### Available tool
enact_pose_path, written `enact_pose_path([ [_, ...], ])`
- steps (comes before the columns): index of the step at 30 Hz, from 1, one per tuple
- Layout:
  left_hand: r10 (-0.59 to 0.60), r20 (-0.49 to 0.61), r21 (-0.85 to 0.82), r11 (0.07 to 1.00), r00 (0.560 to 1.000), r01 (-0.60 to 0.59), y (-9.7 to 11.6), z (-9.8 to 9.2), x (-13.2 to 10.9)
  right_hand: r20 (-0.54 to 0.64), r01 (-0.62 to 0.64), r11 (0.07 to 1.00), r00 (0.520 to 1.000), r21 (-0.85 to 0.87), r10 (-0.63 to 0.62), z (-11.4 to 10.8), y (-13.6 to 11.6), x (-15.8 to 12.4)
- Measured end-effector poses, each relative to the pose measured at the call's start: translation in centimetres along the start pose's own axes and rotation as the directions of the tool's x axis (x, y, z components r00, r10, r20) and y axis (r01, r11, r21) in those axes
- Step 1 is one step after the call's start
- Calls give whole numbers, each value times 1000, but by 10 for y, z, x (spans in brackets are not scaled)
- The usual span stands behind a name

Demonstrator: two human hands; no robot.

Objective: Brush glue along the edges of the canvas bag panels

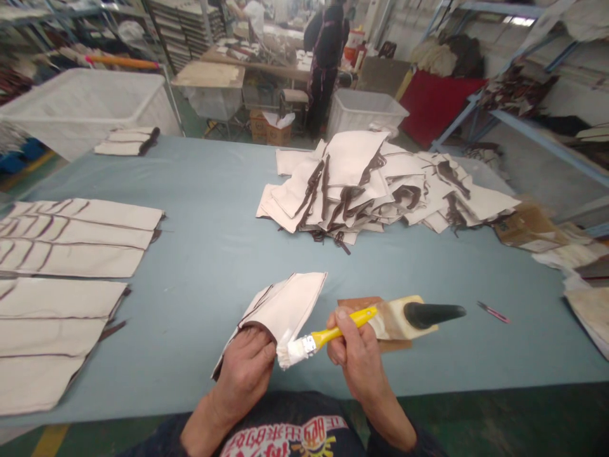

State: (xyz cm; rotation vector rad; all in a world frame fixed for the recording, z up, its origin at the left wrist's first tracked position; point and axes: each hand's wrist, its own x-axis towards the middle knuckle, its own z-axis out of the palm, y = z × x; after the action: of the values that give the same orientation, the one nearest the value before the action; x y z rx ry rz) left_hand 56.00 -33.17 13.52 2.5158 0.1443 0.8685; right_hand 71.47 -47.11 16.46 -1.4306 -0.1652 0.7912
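Note:
My left hand [248, 363] is closed on the dark-edged end of a cream fabric piece [290, 298], its fingertips hidden inside the fold. My right hand [354, 349] grips a paintbrush [328, 334] by its yellow handle. The brush's white bristles touch or nearly touch the fabric beside my left fingers. Just beyond my right hand lies a brown sheet [394, 344] under a pale yellowish block or pad [390, 324]. A black, tapered, handle-like object [432, 313] rests on that pad.
A loose heap of cream pieces [352, 165] with dark trim covers the table's far side. Neater rows [80, 235] lie at left, a small stack [124, 141] behind them. Pink-handled snips [493, 311] lie at right. Beyond stand white bins [90, 95] and a person [326, 63].

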Motion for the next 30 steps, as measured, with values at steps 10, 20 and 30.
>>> enact_pose_path([
  [10,-100,84,-167,979,991,113,6,-5,0,-160,350,934,920,-71,-357,-7,-10,17],
  [20,-390,399,-436,715,830,546,20,-6,-11,361,595,701,801,-394,-478,21,37,77],
  [30,-656,543,-826,-304,524,475,-8,40,-15,250,382,912,907,-151,-339,47,97,84],
])
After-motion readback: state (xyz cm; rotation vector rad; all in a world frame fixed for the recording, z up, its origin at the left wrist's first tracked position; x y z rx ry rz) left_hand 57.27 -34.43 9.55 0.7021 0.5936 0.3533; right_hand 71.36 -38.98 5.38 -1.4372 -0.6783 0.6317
